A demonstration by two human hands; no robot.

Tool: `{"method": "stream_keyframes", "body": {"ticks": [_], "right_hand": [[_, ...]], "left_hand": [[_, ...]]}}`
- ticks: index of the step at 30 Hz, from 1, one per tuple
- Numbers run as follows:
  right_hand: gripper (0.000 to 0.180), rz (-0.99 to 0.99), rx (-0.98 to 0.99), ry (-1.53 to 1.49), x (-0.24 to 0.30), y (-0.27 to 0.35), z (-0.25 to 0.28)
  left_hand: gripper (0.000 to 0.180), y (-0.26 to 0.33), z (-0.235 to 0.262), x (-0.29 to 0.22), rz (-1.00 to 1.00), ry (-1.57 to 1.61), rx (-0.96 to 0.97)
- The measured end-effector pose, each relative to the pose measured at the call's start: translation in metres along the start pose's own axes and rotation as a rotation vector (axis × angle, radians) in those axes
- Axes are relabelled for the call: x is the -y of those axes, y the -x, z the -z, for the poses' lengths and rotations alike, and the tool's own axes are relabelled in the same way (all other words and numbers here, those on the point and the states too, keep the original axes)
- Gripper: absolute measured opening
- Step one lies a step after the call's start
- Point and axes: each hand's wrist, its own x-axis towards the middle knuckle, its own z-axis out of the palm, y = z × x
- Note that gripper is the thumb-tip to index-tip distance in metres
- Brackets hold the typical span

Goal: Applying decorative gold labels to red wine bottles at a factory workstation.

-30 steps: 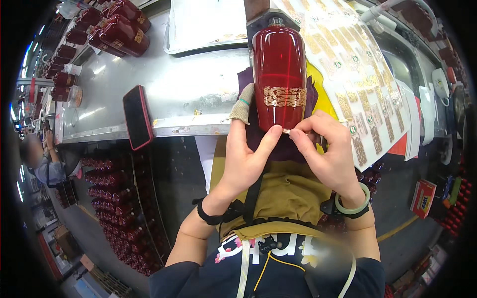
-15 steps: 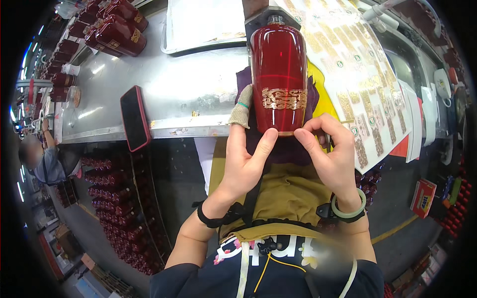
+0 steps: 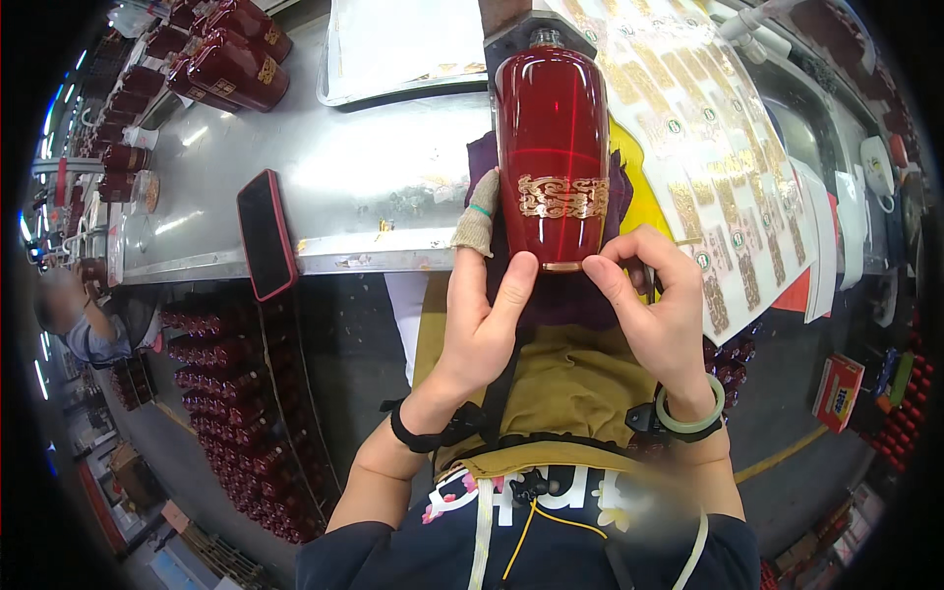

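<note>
A deep red glass bottle with a clear neck lies with its base toward me. A gold scrollwork band runs across its lower part. My left hand grips the bottle's left side, its thumb by the base. A beige cloth finger cover with a green band is on its index finger. My right hand is closed at the base's right corner, thumb tip against the glass. Something thin and dark shows between its fingers, too small to name. Under the bottle is a dark purple cloth.
Sheets of gold decals cover the right side over a yellow cloth. A phone lies at the metal table's front edge. More red bottles stand far left. A white-lined tray sits behind. A co-worker is at left.
My left thumb has slid slightly left along the base, so more of its bottom rim shows. My right hand stays in place. The co-worker's arm at left has moved down and in.
</note>
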Motion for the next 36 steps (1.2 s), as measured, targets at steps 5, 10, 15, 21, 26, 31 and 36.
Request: {"method": "stream_keyframes", "body": {"ticks": [5, 10, 15, 21, 26, 31, 36], "right_hand": [[0.02, 0.004, -0.001, 0.005, -0.001, 0.001, 0.0], [0.02, -0.018, -0.004, -0.011, 0.0, 0.001, -0.001], [0.02, -0.022, -0.003, -0.011, 0.0, 0.001, 0.0], [0.018, -0.021, -0.01, -0.026, -0.002, 0.001, -0.002], [0.019, -0.003, -0.013, 0.008, 0.002, 0.0, -0.002], [0.019, -0.019, 0.001, 0.041, 0.007, -0.003, 0.001], [0.02, 0.018, 0.002, 0.088, 0.008, -0.004, 0.001]], "left_hand": [[0.072, -0.001, -0.004, -0.001, -0.022, -0.03, 0.013], [0.072, 0.0, -0.004, -0.002, -0.019, -0.057, -0.005], [0.073, -0.001, -0.005, -0.002, -0.025, -0.059, 0.003], [0.072, 0.0, -0.006, -0.002, -0.004, -0.068, -0.003], [0.072, 0.001, -0.008, -0.004, -0.004, -0.114, -0.017], [0.071, -0.002, -0.012, -0.007, -0.032, -0.078, -0.046], [0.062, 0.006, 0.007, 0.008, -0.216, -0.196, -0.151]]}}
